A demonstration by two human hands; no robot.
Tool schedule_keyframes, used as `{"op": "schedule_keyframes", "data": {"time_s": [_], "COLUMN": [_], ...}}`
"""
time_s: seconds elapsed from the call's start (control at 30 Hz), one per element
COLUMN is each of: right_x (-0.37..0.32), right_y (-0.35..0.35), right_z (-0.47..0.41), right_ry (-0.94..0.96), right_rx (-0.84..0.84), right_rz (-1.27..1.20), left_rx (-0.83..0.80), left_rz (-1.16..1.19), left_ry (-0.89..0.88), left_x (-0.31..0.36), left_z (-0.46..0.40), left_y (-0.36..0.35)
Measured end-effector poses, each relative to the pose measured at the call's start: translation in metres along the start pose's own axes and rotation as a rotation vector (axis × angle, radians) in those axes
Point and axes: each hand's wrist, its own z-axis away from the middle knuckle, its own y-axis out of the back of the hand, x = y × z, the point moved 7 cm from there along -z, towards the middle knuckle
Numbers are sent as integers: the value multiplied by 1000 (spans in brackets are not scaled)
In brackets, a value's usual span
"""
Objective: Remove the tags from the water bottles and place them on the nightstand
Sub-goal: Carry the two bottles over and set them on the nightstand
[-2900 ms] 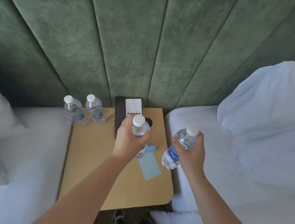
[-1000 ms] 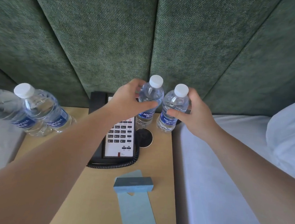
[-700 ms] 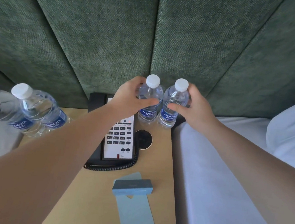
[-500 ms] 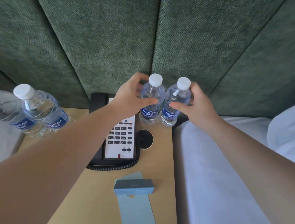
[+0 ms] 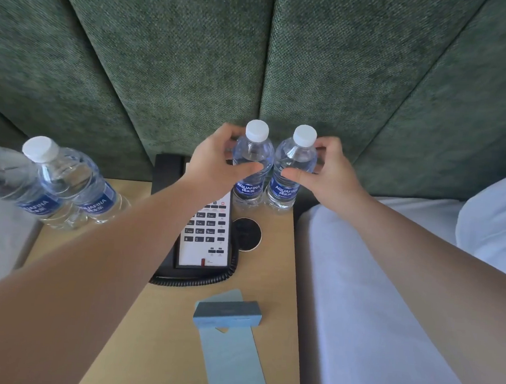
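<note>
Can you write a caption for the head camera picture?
Two hands set two bottles upright on the nightstand.
</note>
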Motion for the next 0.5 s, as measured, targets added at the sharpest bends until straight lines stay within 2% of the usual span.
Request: {"op": "schedule_keyframes", "data": {"time_s": [0.33,0.4,0.5], "right_x": [3,-3,-21], "right_y": [-3,-2,7], "right_z": [8,17,38], "right_ry": [-55,-50,-13], "right_rx": [17,17,105], "right_rz": [-65,-51,9], "left_rx": [3,11,15], "left_rz": [-62,-111,-244], "left_ry": [47,50,56], "left_x": [8,13,22], "left_z": [13,22,43], "left_y": [-1,3,13]}}
